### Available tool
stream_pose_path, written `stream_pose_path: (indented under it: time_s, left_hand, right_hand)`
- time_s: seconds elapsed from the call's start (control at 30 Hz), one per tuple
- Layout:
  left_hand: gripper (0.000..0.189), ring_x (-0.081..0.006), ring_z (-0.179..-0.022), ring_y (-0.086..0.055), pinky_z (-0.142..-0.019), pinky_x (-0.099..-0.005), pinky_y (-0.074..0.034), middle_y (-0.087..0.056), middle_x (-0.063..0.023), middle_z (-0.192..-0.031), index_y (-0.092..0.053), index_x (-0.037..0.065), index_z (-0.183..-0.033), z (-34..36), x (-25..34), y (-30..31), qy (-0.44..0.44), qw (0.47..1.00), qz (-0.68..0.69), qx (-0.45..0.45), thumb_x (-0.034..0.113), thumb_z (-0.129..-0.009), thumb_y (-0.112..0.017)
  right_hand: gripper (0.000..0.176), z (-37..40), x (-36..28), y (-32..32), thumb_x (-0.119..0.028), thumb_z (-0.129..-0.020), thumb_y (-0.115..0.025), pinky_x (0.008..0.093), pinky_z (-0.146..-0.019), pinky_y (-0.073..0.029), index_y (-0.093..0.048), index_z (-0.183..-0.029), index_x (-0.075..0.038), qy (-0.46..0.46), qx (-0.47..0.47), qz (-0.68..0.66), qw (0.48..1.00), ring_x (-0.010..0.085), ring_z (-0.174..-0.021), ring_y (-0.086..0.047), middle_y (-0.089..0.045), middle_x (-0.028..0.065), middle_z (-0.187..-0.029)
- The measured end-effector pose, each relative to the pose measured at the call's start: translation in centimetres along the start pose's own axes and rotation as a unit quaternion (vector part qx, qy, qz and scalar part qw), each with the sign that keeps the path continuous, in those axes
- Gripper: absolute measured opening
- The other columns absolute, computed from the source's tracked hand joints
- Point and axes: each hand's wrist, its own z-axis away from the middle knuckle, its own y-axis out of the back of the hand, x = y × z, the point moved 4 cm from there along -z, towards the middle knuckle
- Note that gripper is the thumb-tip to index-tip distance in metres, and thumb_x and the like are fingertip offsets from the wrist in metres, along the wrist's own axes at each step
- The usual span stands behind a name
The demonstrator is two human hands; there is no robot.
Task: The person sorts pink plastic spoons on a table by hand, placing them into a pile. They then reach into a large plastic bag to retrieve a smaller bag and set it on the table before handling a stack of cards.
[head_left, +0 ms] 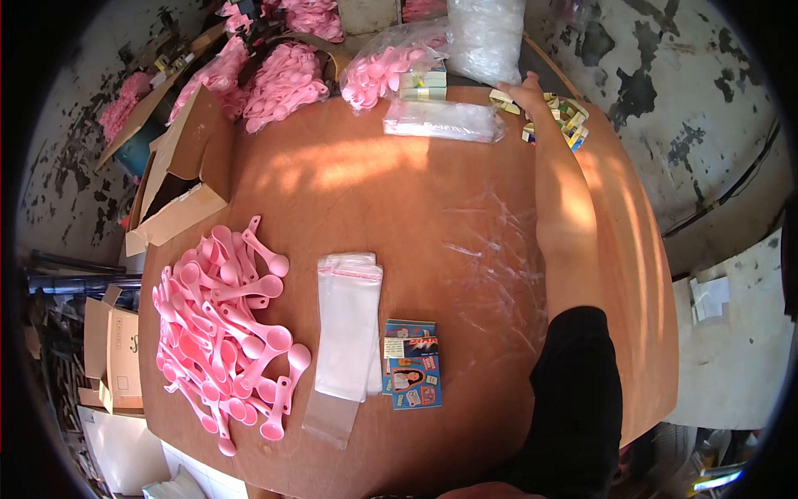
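Note:
My right hand (524, 93) reaches across to the far right of the table, its fingers apart beside a pile of small yellow and green boxes (569, 123). One small yellow box (504, 101) lies right at the fingertips. My left hand is out of view. Closer to me, a stack of clear plastic bags (347, 324) lies flat at the middle of the table. Next to it are blue printed cards (417, 378) with a picture on top. A large heap of pink measuring spoons (220, 333) covers the left side.
Clear plastic scraps (499, 258) are strewn left of my forearm. A packet of plastic sleeves (440, 122), stacked small boxes (424, 83) and bagged pink spoons (382, 76) line the far edge. An open cardboard box (187, 166) stands at the back left.

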Motion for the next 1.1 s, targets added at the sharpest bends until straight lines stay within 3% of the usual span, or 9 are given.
stream_pose_path:
  time_s: [0.07, 0.13, 0.27, 0.4, 0.57, 0.7, 0.8, 0.93, 1.1]
  left_hand:
    - [0.037, -0.0211, -0.084, -0.065, -0.074, -0.0328, -0.051, -0.067, -0.0111, -0.089, -0.066, 0.001, -0.092, 0.1, -0.3, 0.0, 0.001, 1.0, 0.001, 0.001, 0.006, -0.056, -0.072]
    - [0.037, -0.0211, -0.084, -0.065, -0.074, -0.0328, -0.051, -0.067, -0.0111, -0.089, -0.066, 0.001, -0.092, 0.3, -0.6, 0.1, 0.004, 1.0, 0.005, 0.005, 0.006, -0.056, -0.072]
    - [0.037, -0.0209, -0.084, -0.065, -0.074, -0.0327, -0.051, -0.067, -0.0111, -0.089, -0.066, 0.0, -0.092, 1.0, -1.2, 0.0, 0.011, 1.0, 0.011, 0.011, 0.006, -0.056, -0.072]
    - [0.037, -0.0208, -0.083, -0.065, -0.074, -0.0327, -0.051, -0.067, -0.0111, -0.089, -0.066, 0.0, -0.093, 1.4, -1.5, 0.2, 0.021, 1.0, 0.01, 0.019, 0.006, -0.056, -0.072]
    - [0.038, -0.0207, -0.083, -0.065, -0.074, -0.0327, -0.051, -0.067, -0.0111, -0.089, -0.066, 0.0, -0.093, 2.3, -2.0, 0.5, 0.031, 0.999, 0.008, 0.025, 0.006, -0.056, -0.072]
    - [0.038, -0.0206, -0.083, -0.065, -0.074, -0.0327, -0.051, -0.067, -0.0111, -0.089, -0.066, 0.0, -0.093, 2.8, -2.4, 0.8, 0.034, 0.999, 0.007, 0.03, 0.006, -0.056, -0.072]
    - [0.038, -0.0205, -0.083, -0.065, -0.074, -0.0326, -0.051, -0.068, -0.0111, -0.089, -0.066, 0.0, -0.093, 3.4, -2.7, 1.1, 0.036, 0.999, 0.01, 0.033, 0.006, -0.057, -0.072]
    - [0.038, -0.0204, -0.083, -0.065, -0.074, -0.0326, -0.051, -0.068, -0.0111, -0.089, -0.066, 0.0, -0.094, 4.3, -3.2, 1.6, 0.033, 0.999, 0.011, 0.037, 0.006, -0.057, -0.072]
    - [0.038, -0.0202, -0.082, -0.064, -0.074, -0.0326, -0.051, -0.068, -0.0111, -0.089, -0.066, 0.0, -0.094, 6.0, -4.9, 2.6, 0.025, 0.999, 0.018, 0.039, 0.006, -0.057, -0.072]
  right_hand:
    - [0.11, 0.1, -0.4, -0.2, -0.039, -0.071, -0.08, 0.0357, -0.109, -0.033, -0.014, -0.147, 0.003, -0.017, -0.001, 0.002, 1.0, 0.0333, -0.134, -0.038, -0.034, 0.0264, -0.146]
    - [0.121, 0.6, -1.1, -0.5, -0.054, -0.062, -0.082, 0.04, -0.112, -0.031, -0.016, -0.146, 0.004, -0.032, 0.0, 0.013, 0.999, 0.0377, -0.138, -0.03, -0.026, 0.0284, -0.149]
    - [0.123, 2.4, -2.9, -0.9, -0.066, -0.061, -0.076, 0.0435, -0.116, -0.019, -0.021, -0.145, 0.005, -0.046, -0.018, -0.008, 0.999, 0.0368, -0.138, -0.031, -0.03, 0.0252, -0.149]
    - [0.12, 2.5, -4.7, -1.1, -0.069, -0.06, -0.075, 0.0415, -0.113, -0.027, -0.029, -0.141, 0.007, -0.079, -0.025, 0.062, 0.995, 0.038, -0.135, -0.036, -0.038, 0.0259, -0.144]
    - [0.113, 0.1, -3.4, -3.2, -0.057, -0.055, -0.084, 0.0393, -0.103, -0.042, -0.037, -0.134, 0.01, -0.046, 0.02, -0.005, 0.999, 0.0375, -0.124, -0.05, -0.048, 0.0289, -0.134]
    - [0.101, 0.4, -3.9, -3.4, -0.051, -0.056, -0.085, 0.038, -0.101, -0.043, -0.047, -0.128, 0.009, -0.032, 0.07, 0.016, 0.997, 0.0362, -0.121, -0.053, -0.053, 0.0273, -0.13]
    - [0.073, 0.9, -4.3, -2.4, -0.043, -0.06, -0.083, 0.0361, -0.095, -0.047, -0.064, -0.109, 0.008, -0.058, -0.008, 0.003, 0.998, 0.0315, -0.11, -0.062, -0.064, 0.0221, -0.115]
    - [0.056, 0.2, -3.4, 0.5, -0.037, -0.064, -0.08, 0.0367, -0.092, -0.048, -0.068, -0.107, -0.003, -0.112, -0.019, -0.018, 0.993, 0.0302, -0.108, -0.063, -0.067, 0.0157, -0.113]
    - [0.057, 0.3, -3.1, 5.0, -0.035, -0.063, -0.08, 0.0385, -0.094, -0.047, -0.066, -0.11, -0.007, -0.077, 0.09, -0.038, 0.992, 0.0316, -0.11, -0.061, -0.065, 0.0162, -0.116]
